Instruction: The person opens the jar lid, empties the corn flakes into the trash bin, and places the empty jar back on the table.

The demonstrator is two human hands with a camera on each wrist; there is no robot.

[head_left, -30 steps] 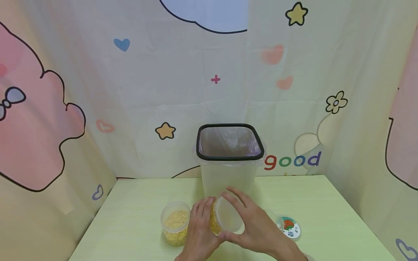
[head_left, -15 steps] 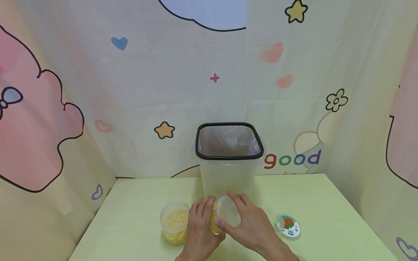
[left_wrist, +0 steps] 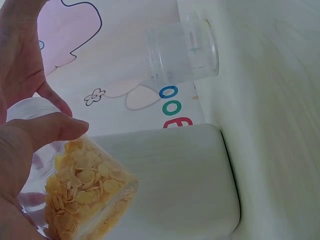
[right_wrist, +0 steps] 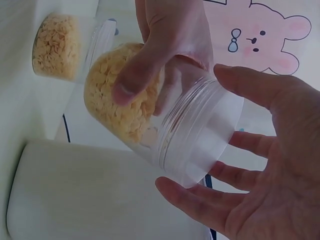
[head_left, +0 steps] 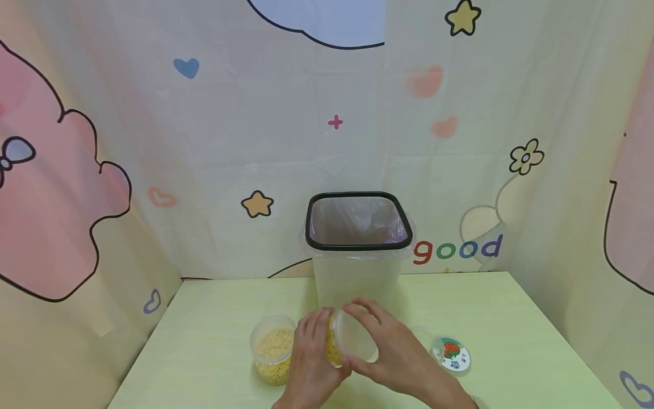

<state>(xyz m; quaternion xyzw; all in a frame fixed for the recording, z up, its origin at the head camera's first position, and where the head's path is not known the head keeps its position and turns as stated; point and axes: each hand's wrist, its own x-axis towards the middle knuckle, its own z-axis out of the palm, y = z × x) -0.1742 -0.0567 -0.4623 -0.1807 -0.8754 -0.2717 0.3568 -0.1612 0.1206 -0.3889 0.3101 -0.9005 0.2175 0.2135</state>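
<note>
My left hand [head_left: 311, 355] grips a clear plastic jar of yellow flakes [right_wrist: 112, 92], which is tilted so its lidded end points right. In the left wrist view the flakes [left_wrist: 85, 182] have slid toward the jar's base. The jar's frosted white lid [head_left: 354, 336] faces my right hand [head_left: 398, 355]. Curved around the edge of that lid [right_wrist: 202, 142] are my right thumb and fingers, spread to either side of it, with the palm apart from its flat top. A second jar of flakes [head_left: 257, 345] stands on the table just left of my left hand.
Behind my hands stands a tall pale bin with a black rim [head_left: 360, 247] and a plastic bag lining it. To the right are a clear jar [left_wrist: 180, 52], partly behind my right hand in the head view, and a round white disc with a red picture [head_left: 453, 355].
My right hand turned, its thumb coming up over the lid, and then turned back with the fingers opening out around the rim. The left hand and the jar shifted slightly left.
</note>
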